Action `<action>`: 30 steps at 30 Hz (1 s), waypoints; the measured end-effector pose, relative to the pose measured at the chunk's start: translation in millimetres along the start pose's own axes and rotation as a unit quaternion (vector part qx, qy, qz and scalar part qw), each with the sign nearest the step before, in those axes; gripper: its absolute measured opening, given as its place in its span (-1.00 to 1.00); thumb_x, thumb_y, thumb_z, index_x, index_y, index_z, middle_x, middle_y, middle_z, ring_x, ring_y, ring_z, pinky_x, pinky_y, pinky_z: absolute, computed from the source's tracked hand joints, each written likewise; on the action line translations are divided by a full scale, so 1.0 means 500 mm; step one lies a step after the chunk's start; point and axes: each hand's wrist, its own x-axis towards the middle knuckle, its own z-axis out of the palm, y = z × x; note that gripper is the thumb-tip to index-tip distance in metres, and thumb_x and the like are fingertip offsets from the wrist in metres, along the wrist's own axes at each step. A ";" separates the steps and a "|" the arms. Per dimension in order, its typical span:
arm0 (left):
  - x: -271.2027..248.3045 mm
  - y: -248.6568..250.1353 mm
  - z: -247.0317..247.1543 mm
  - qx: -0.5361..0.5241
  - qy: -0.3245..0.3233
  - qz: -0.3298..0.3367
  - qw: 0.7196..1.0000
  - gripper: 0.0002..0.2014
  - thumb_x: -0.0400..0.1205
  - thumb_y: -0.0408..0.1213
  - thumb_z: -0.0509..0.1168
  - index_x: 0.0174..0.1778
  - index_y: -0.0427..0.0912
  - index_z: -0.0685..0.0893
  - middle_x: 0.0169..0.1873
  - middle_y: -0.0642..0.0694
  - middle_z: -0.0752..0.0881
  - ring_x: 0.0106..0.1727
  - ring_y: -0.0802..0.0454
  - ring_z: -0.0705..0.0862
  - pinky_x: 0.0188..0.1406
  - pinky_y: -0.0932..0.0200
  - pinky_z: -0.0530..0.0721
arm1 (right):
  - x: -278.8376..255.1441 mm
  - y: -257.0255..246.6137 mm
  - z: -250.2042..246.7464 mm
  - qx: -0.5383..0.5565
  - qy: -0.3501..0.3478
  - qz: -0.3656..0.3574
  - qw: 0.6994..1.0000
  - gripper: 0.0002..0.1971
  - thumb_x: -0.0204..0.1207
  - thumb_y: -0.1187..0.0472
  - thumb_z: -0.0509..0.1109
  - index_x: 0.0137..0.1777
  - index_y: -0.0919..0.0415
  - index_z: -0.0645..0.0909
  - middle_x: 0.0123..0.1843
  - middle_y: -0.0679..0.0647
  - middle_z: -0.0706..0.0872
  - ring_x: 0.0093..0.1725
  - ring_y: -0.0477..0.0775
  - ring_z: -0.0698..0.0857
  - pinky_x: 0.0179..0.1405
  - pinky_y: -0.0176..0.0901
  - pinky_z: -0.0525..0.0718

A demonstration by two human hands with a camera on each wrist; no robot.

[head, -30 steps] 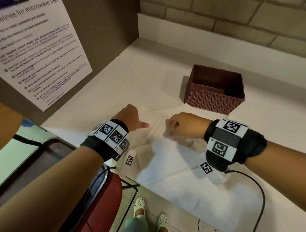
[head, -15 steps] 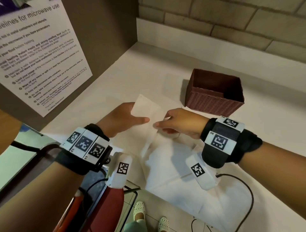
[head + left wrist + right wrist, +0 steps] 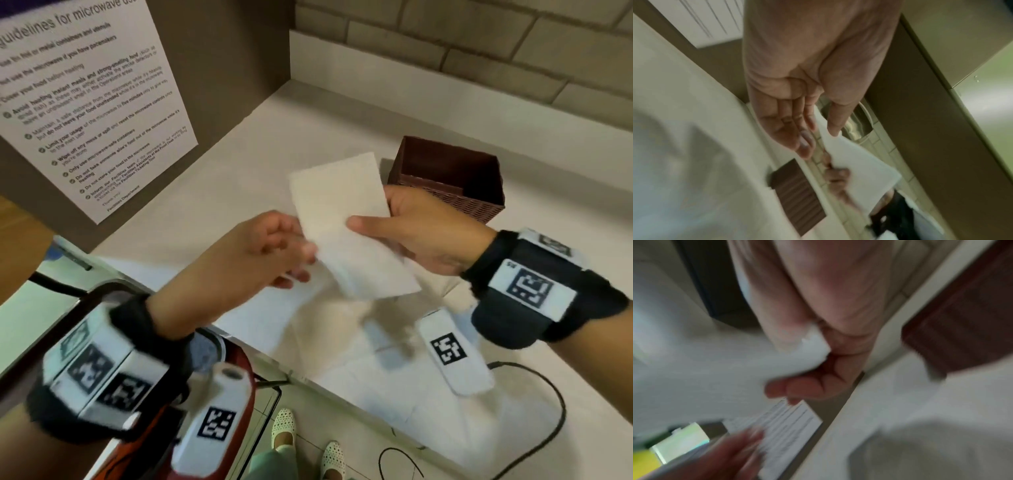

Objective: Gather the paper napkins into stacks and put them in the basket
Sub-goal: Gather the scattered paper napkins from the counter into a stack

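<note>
My right hand (image 3: 411,233) grips a white folded paper napkin (image 3: 342,219), thumb on top, and holds it tilted above the counter. My left hand (image 3: 267,250) is at the napkin's left edge with its fingers nearly straight; in the left wrist view the napkin (image 3: 859,165) runs between its thumb and fingers (image 3: 803,123). More white napkins (image 3: 342,342) lie spread flat on the counter below both hands. The brown woven basket (image 3: 455,192) stands just behind my right hand, and I see nothing in it. The right wrist view is blurred; the napkin (image 3: 715,369) fills its left side.
The white counter (image 3: 308,137) ends at a brick wall behind and a brown panel with a printed notice (image 3: 85,113) on the left. Its near edge runs below my wrists, with a red chair (image 3: 243,370) and floor beneath. A black cable (image 3: 534,428) trails off the right.
Both hands have risen off the counter with the napkin. It has gone from lying flat to standing tilted in my right hand, while my left hand's hold has loosened.
</note>
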 end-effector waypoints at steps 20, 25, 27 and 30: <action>-0.200 -0.253 0.120 0.045 0.027 -0.040 0.998 -0.99 0.56 -0.19 0.36 -0.15 0.01 0.67 -0.30 0.12 0.72 -0.27 0.25 0.65 -0.25 0.36 0.60 | 0.096 0.123 0.080 -0.617 -0.239 -0.010 0.749 -0.34 0.43 -0.09 0.42 0.47 0.01 0.25 0.38 0.12 0.57 0.25 0.19 0.61 0.25 0.11 0.59; -0.184 -0.251 0.152 0.055 0.042 -0.022 0.997 -0.97 0.57 -0.22 0.34 -0.16 0.01 0.65 -0.23 0.15 0.73 -0.23 0.24 0.68 -0.28 0.48 0.59 | 0.087 0.140 0.087 -0.614 -0.216 -0.052 0.758 -0.32 0.42 -0.07 0.43 0.51 0.05 0.31 0.35 0.14 0.44 0.33 0.16 0.45 0.26 0.08 0.54; -0.184 -0.259 0.156 0.064 0.031 -0.025 0.997 -0.95 0.57 -0.22 0.34 -0.17 0.04 0.64 -0.25 0.20 0.71 -0.23 0.25 0.68 -0.29 0.51 0.56 | 0.080 0.140 0.094 -0.622 -0.211 -0.067 0.751 -0.42 0.42 -0.01 0.41 0.43 0.10 0.42 0.33 0.14 0.45 0.34 0.16 0.40 0.24 0.08 0.49; -0.192 -0.277 0.156 0.084 0.018 -0.042 0.995 -0.90 0.57 -0.24 0.34 -0.20 0.08 0.63 -0.20 0.21 0.71 -0.24 0.26 0.67 -0.31 0.50 0.56 | 0.070 0.141 0.099 -0.638 -0.202 -0.113 0.734 -0.75 0.42 0.09 0.36 0.06 0.14 0.53 0.13 0.10 0.58 0.20 0.16 0.48 0.11 0.06 0.40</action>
